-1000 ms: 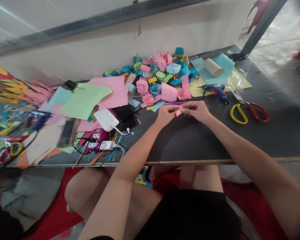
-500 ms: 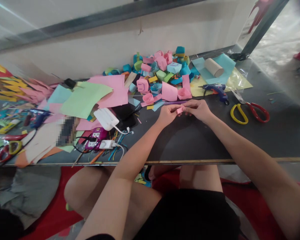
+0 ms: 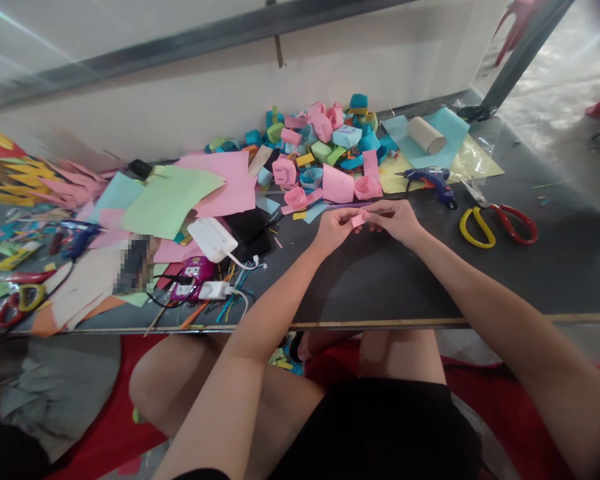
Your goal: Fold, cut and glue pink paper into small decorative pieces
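Observation:
A small pink paper piece (image 3: 359, 219) is pinched between both hands just above the dark table (image 3: 380, 280). My left hand (image 3: 334, 227) grips its left end with curled fingers. My right hand (image 3: 396, 219) grips its right end from the other side. Behind the hands lies a pile of folded paper pieces (image 3: 325, 143) in pink, blue and green.
A blue glue gun (image 3: 433, 179) and yellow-and-red scissors (image 3: 497, 222) lie right of my hands. Loose paper sheets (image 3: 180, 193), a white charger (image 3: 213, 240) with cables and a second pair of scissors (image 3: 17, 300) lie to the left. A cardboard roll (image 3: 427, 135) sits at the back right.
Both hands stay in place on the pink piece; only the fingers shift slightly around it.

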Demonstrator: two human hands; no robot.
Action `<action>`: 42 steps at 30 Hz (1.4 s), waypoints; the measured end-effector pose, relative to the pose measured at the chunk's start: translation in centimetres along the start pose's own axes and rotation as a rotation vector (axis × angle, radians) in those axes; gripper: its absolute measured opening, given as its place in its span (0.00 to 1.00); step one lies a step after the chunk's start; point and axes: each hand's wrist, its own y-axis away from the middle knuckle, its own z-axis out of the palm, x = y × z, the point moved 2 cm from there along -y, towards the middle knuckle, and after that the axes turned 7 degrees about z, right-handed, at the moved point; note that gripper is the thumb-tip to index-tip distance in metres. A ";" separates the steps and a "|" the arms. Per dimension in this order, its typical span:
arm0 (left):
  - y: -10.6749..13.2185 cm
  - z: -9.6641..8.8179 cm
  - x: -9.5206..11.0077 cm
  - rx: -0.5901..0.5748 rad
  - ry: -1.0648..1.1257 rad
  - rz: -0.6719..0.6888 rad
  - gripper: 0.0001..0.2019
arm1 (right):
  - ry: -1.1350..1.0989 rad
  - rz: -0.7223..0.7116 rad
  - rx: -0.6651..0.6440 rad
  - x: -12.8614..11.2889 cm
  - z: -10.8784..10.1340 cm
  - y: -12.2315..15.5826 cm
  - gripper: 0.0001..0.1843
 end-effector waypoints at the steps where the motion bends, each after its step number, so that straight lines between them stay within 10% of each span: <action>1: 0.0 0.0 0.1 0.019 0.012 0.003 0.23 | -0.015 0.005 -0.006 -0.1 0.1 0.0 0.26; 42: 1.0 1.1 0.8 0.063 -0.126 0.193 0.19 | -0.044 -0.116 -0.010 -0.5 1.0 0.4 0.29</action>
